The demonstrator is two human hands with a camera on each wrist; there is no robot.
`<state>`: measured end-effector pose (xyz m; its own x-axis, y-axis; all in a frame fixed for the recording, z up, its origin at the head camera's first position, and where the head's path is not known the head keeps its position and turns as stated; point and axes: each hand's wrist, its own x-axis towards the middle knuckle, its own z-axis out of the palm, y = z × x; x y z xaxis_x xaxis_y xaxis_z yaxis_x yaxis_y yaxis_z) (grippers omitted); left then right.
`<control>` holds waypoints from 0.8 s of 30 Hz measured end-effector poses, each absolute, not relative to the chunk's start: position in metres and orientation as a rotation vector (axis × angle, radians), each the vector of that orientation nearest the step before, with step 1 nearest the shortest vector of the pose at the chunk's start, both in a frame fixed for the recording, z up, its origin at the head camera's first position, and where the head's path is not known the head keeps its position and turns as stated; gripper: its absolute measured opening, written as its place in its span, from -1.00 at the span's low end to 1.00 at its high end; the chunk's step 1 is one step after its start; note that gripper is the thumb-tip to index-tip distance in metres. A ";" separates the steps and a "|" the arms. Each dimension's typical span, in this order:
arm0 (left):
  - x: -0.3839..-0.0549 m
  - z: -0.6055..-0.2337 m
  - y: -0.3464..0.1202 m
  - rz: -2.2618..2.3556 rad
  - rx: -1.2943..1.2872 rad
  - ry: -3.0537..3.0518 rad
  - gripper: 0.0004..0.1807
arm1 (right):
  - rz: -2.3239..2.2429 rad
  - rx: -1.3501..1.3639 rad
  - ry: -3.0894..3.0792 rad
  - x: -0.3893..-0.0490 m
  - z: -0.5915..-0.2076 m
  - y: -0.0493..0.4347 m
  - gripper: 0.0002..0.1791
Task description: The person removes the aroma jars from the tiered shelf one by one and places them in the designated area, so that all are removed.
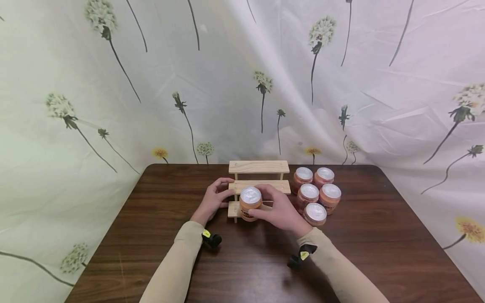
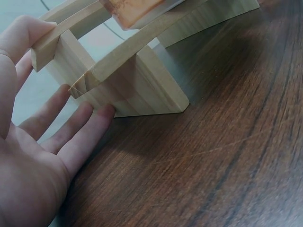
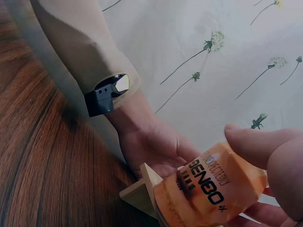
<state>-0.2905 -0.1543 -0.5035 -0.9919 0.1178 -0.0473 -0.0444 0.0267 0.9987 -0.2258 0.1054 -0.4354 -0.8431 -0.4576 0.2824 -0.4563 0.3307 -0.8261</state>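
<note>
A small three-step wooden rack stands near the back of the table. My right hand grips a jar with an orange label and a silvery ribbed lid, thumb and fingers on its sides. The jar is at the left part of the lowest step; in the left wrist view its base is at the step board, and I cannot tell whether it rests fully there. Black print shows on the jar in the right wrist view. My left hand touches the rack's left end, its fingers extended against the wood.
Several similar jars with silvery lids stand in a cluster right of the rack. The dark wood-grain table extends around them. Behind it hangs a pale curtain printed with dandelions. Each wrist carries a small black camera.
</note>
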 end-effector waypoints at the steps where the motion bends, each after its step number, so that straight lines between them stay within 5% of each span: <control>1: -0.290 -0.504 -0.154 2.110 0.077 2.167 -0.57 | -1.623 -0.870 2.546 -0.227 -0.436 0.103 -0.28; 24: -0.290 -0.503 -0.155 2.114 0.075 2.144 -0.55 | -1.831 -0.748 2.426 -0.230 -0.440 0.087 -0.30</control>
<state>-0.2900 -0.1548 -0.5028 -0.9903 0.1265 -0.0573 -0.0555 0.0176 0.9983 -0.2297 0.0866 -0.4403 -0.8857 -0.3771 0.2706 -0.3636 0.2011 -0.9096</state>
